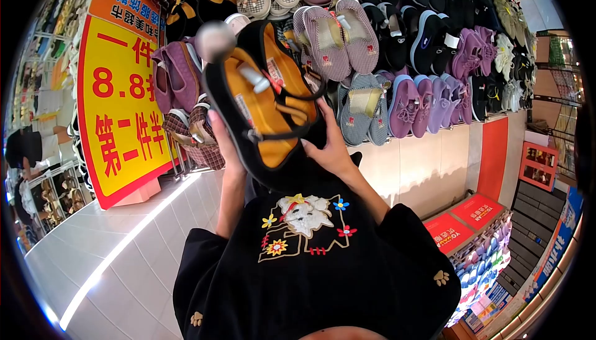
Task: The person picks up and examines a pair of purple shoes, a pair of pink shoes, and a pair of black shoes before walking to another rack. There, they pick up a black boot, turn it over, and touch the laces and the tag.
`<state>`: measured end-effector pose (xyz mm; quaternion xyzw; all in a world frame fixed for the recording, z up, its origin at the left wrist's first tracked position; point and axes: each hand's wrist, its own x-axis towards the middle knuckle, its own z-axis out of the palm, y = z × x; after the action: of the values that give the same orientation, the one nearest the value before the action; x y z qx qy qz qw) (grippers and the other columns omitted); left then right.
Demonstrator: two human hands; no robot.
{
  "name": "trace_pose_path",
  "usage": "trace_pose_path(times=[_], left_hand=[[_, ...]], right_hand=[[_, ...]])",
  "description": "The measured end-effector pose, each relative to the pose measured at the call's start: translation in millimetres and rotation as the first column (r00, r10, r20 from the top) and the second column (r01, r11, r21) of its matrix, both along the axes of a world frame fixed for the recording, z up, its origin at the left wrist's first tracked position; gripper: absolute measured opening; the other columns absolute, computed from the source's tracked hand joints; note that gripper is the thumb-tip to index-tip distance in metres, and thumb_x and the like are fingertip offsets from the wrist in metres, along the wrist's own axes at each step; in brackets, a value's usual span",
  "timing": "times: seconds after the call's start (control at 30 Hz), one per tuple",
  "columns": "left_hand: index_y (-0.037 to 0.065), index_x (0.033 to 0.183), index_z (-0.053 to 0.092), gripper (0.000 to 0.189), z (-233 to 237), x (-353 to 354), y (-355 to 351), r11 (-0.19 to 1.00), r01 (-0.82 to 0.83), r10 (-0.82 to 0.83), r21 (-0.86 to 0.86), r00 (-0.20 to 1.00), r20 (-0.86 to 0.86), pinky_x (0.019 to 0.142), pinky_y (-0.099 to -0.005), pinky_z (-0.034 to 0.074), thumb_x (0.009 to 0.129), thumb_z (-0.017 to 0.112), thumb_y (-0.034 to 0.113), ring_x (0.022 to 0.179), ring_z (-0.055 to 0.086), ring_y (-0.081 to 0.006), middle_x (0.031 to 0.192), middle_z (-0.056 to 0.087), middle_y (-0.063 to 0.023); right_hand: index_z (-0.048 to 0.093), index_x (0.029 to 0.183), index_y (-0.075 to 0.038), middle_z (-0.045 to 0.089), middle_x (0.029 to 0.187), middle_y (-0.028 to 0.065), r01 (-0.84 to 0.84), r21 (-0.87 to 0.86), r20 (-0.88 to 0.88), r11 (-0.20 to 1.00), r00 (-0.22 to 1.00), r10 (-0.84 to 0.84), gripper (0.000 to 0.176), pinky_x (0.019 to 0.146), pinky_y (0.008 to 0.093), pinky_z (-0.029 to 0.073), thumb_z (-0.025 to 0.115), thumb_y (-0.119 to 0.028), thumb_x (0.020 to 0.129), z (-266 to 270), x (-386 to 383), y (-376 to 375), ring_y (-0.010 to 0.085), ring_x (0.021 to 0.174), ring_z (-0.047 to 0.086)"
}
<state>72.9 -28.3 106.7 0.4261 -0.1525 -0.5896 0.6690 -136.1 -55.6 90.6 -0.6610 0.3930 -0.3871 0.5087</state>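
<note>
Black shoes with tan insoles [264, 101] are held up before rows of displayed shoes [406, 105]; the left grip [225, 138] clasps their left side, the right grip [329, 147] their right, above an embroidered black top [347, 278], beside a yellow sign [115, 113]

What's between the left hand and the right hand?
The head view shows a pair of orange-lined black shoes between the left hand and the right hand.
</note>
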Motion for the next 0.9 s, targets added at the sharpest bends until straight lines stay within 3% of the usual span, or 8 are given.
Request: trace_pose_path(times=[0.03,0.17,0.33,0.4,0.6,0.67,0.77,0.9], left_hand=[[0.003,0.133,0.046,0.063,9.4,-8.9,-6.2,0.992,-0.102,0.094,0.068,0.989,0.111,0.098,-0.0341,0.045,0.099,0.034,0.055,0.106,0.06,-0.0215,0.124,0.058,-0.0115],[0.004,0.139,0.041,0.065,10.5,-22.7,-10.4,0.99,-0.061,0.056,0.129,0.998,0.036,0.101,-0.0301,0.04,0.099,0.034,0.055,0.116,0.053,-0.0182,0.131,0.053,-0.0086],[0.004,0.139,0.041,0.069,10.1,-28.3,-2.6,0.982,-0.058,0.067,0.177,0.997,-0.044,0.102,-0.0304,0.04,0.097,0.035,0.06,0.116,0.053,-0.0189,0.133,0.052,-0.0089],[0.004,0.139,0.041,0.07,17.8,-27.9,0.2,0.983,-0.047,0.047,0.179,0.999,0.004,0.102,-0.0303,0.04,0.097,0.035,0.06,0.116,0.053,-0.0189,0.132,0.052,-0.0091],[0.003,0.138,0.041,0.068,24.5,-21.7,10.6,0.995,0.045,-0.058,0.092,0.987,0.152,0.101,-0.0296,0.041,0.097,0.036,0.058,0.116,0.053,-0.0183,0.128,0.055,-0.0089],[0.002,0.138,0.038,0.082,6.4,-15.7,17.9,0.996,0.088,-0.09,0.025,0.988,0.124,0.104,-0.0354,0.039,0.087,0.053,0.064,0.118,0.053,-0.0211,0.126,0.056,-0.0103],[0.002,0.136,0.039,0.083,-1.3,-14.2,23.2,0.992,0.12,-0.113,-0.04,0.984,0.14,0.105,-0.037,0.038,0.085,0.054,0.065,0.119,0.051,-0.0234,0.128,0.053,-0.0125],[0.003,0.134,0.041,0.084,0.5,-15.4,30.8,0.982,0.135,-0.107,-0.133,0.974,0.197,0.106,-0.0392,0.036,0.081,0.057,0.066,0.122,0.048,-0.0264,0.131,0.049,-0.0153]], right_hand=[[0.027,0.146,-0.001,0.036,0.146,0.0187,0.005,0.051,0.01,0.999,1.0,-0.005,0.085,0.113,0.0345,0.023,0.073,-0.014,0.075,-2.5,-3.2,-1.1,0.0262,0.137,0.033],[0.027,0.147,-0.003,0.036,0.147,0.0181,-0.012,0.298,0.077,0.954,0.997,-0.011,0.079,0.114,0.0344,0.021,0.068,-0.014,0.08,0.8,-10.8,-1.8,0.0265,0.138,0.032],[0.022,0.149,-0.003,0.031,0.149,0.0167,-0.098,0.295,0.088,0.95,0.993,0.075,0.081,0.115,0.0335,0.02,0.067,-0.01,0.081,-12.1,-13.9,0.9,0.0232,0.139,0.028],[0.017,0.15,-0.003,0.028,0.15,0.0167,-0.154,0.464,0.266,0.872,0.964,0.029,0.088,0.116,0.0332,0.018,0.069,-0.005,0.079,-5.1,-9.4,4.3,0.022,0.139,0.027],[0.01,0.15,-0.002,0.027,0.15,0.0165,-0.257,0.479,0.224,0.839,0.96,0.166,0.098,0.115,0.0319,0.017,0.073,-0.004,0.075,-16.9,-15.3,2.2,0.0217,0.139,0.029],[0.009,0.151,-0.005,0.027,0.151,0.0155,-0.295,0.467,0.243,0.834,0.949,0.2,0.103,0.115,0.0328,0.02,0.078,-0.009,0.074,-16.0,-17.3,0.6,0.0218,0.138,0.031],[0.01,0.152,-0.006,0.03,0.146,0.0107,-0.286,0.471,0.249,0.835,0.951,0.186,0.103,0.109,0.0315,0.028,0.075,-0.006,0.072,-7.2,-16.8,-3.8,0.0174,0.134,0.032],[0.011,0.152,-0.007,0.021,0.153,0.0151,-0.308,0.256,0.031,0.916,0.95,0.311,0.104,0.111,0.0351,0.027,0.079,-0.009,0.074,-7.2,-26.0,-10.1,0.0218,0.14,0.026]])
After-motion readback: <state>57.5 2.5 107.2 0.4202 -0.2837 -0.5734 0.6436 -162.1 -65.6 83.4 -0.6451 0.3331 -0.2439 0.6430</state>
